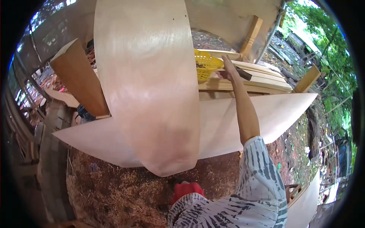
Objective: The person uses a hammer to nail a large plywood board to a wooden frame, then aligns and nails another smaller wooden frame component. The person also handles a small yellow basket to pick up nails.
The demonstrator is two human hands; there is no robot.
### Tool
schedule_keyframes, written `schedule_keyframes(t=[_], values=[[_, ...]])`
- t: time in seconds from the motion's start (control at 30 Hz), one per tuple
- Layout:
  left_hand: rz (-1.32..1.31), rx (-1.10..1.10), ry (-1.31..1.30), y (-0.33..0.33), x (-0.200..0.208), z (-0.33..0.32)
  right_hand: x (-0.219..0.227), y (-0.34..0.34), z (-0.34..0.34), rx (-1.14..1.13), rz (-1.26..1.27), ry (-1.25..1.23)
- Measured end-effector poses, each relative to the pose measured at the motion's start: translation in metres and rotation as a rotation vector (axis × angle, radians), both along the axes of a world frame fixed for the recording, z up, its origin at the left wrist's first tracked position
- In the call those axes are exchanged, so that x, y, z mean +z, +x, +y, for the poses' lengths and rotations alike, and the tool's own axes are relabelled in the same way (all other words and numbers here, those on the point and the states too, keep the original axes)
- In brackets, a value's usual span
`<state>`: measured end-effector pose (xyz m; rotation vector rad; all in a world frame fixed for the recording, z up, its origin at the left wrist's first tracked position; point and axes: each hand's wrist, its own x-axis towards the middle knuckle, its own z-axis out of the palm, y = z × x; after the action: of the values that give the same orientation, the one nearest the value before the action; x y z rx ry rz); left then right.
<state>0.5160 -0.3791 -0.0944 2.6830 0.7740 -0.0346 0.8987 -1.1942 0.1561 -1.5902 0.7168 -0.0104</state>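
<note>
My right hand (229, 71) reaches forward at the far end of my outstretched arm. Its fingers and thumb are around the right end of a yellow perforated plastic basket (205, 68), partly hidden behind a tall pale wooden panel (152, 83). Small dark things lie inside the basket; I cannot make out their kind. A dark flat bar (243, 73) sticks out just right of my hand, on or above stacked pale boards (258, 78). Nearer to me, a second pale panel (235, 117) with pointed ends lies crosswise under the tall one. My left hand is out of view.
A brown wooden post (80, 79) leans at the left. Behind the boards rises a turned wooden post (251, 36), with a shorter post (308, 78) farther right. Wood shavings cover the reddish ground (110, 190). Another panel edge (306, 201) shows at lower right.
</note>
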Motion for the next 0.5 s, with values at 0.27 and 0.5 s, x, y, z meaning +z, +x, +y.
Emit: schedule_keyframes(t=[0.27, 0.5], values=[[-0.016, 0.465, 0.100, -0.193, -0.006, 0.111, -0.099, 0.004, -0.093, 0.295, -0.205, 0.081], [0.091, 0.514, 0.253, -0.346, 0.020, 0.263, -0.097, -0.275, 0.139, 0.136, -0.118, -0.395]])
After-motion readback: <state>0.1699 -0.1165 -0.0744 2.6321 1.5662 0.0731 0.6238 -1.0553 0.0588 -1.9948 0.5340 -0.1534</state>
